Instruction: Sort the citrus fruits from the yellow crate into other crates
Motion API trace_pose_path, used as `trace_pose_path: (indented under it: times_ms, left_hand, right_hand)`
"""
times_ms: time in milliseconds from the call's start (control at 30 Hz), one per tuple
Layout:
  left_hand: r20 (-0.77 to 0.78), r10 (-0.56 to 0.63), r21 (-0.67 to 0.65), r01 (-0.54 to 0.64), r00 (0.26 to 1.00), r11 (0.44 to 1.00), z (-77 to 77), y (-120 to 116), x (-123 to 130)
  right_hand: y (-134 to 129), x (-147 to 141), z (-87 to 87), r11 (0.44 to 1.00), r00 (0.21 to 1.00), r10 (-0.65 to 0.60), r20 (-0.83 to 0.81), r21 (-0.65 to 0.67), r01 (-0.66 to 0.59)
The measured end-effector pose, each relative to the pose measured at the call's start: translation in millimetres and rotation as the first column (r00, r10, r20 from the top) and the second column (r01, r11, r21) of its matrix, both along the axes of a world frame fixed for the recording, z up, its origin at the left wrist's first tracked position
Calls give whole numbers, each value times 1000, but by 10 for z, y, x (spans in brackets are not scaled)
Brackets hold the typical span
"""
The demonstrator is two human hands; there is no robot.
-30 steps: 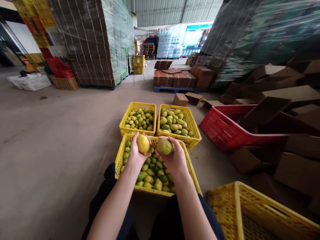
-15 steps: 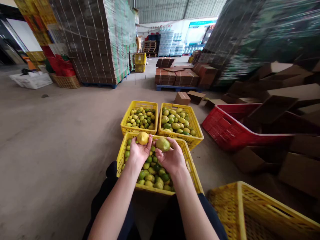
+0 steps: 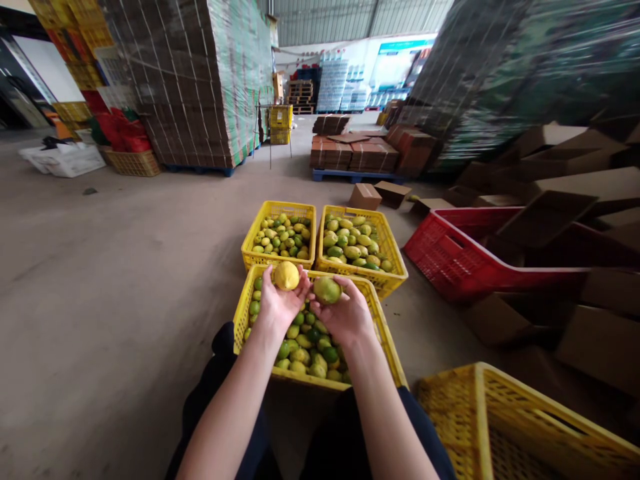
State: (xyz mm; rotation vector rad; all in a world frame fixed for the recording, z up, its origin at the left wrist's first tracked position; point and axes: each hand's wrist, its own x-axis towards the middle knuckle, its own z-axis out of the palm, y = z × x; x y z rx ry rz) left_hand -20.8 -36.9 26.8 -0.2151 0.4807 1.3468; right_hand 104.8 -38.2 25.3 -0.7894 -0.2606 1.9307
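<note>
The left hand (image 3: pixel 280 305) cupped a yellow fruit (image 3: pixel 286 275), the right hand (image 3: pixel 341 315) a greener fruit (image 3: pixel 327 290), both half-closed above the near crate (image 3: pixel 242 312).

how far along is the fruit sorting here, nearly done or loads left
Looks partway. Done: the two far yellow crates, left and right, each already hold a layer of fruit. In hand: the left hand has a yellow fruit in its grip, and the right hand has a greener fruit. Left: the near crate beneath them holds many fruit.
</note>
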Motion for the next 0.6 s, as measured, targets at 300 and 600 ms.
trace_pose_path:
  times_ms: [300, 600]
  left_hand:
    - [-276, -42, 210, 103, 960, 972, 98, -113, 97]
    - [-416, 45, 227, 56, 908, 972, -63, -65, 351]
  right_hand:
    - [-46, -63, -38, 845, 686, -486, 542, 493, 209]
    - [-90, -245, -201, 727, 517, -539, 665, 677, -112]
